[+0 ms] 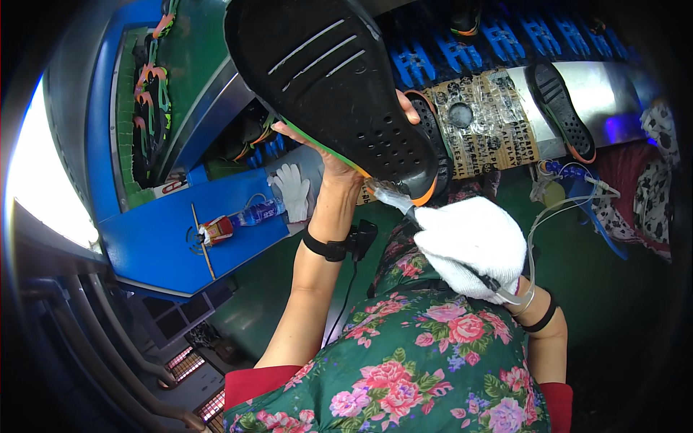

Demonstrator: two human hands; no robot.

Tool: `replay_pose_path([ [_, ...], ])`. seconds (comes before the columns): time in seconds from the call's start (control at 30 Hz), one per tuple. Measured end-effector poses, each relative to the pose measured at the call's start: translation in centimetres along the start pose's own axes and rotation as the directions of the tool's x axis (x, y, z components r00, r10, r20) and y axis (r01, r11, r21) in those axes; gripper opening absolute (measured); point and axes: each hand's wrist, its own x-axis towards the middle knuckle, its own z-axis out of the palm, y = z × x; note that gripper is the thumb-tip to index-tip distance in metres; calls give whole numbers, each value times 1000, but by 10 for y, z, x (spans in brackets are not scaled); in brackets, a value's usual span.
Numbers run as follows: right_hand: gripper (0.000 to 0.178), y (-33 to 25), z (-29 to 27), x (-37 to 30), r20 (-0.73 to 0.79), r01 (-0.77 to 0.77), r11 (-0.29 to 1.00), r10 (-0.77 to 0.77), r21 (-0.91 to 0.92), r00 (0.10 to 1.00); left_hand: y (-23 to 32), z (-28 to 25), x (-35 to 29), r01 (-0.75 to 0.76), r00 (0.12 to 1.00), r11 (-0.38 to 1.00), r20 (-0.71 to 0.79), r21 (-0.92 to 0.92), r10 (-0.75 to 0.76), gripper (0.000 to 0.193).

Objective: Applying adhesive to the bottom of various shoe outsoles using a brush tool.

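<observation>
A large black shoe sole (317, 79), edged in green and orange, is held up in my bare left hand (333, 162), its face with grooves and small holes toward me. The fingers wrap round its far side and are partly hidden. My right hand (473, 249), in a white knit glove, is closed on a brush (397, 200) with a clear tube (533, 249) trailing from its back end. The brush's pale tip is at the sole's orange-edged end; whether it touches is hard to tell. Behind the held sole, another sole (433, 133) lies partly hidden.
A metal ledge (613, 97) with a taped cardboard pad (480, 126) runs ahead, bearing another black sole (561, 108). Beyond it are blue racks (505, 43). On the blue table (249, 249) at left lie a white glove (292, 189) and a plastic bottle (260, 212).
</observation>
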Motion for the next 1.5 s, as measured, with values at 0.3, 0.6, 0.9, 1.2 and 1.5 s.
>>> replay_pose_path([
  [0.3, 24, 0, -7, 10, -64, -74, 997, 76, 38, 995, -3, -1, -4, -2, 999, 997, -44, -78, -1, 107],
  [0.6, 24, 2, -5, 5, -69, -106, 994, 103, -36, 992, 1, 6, 1, -16, 1000, 991, 27, 135, 12, 77],
  [0.9, 29, 11, -4, 4, -55, 3, 997, -7, -79, 998, 1, 11, -1, 64, 998, 997, -8, 32, -64, 98],
  [1.2, 28, 23, -1, 4, 141, 29, 991, -48, 132, 989, 2, -20, -10, 299, 953, 954, -43, -12, -299, 128],
  [1.5, 36, 28, 0, 13, 281, 38, 915, -163, 402, 946, 7, -5, -19, 533, 843, 812, -232, 236, -486, 119],
])
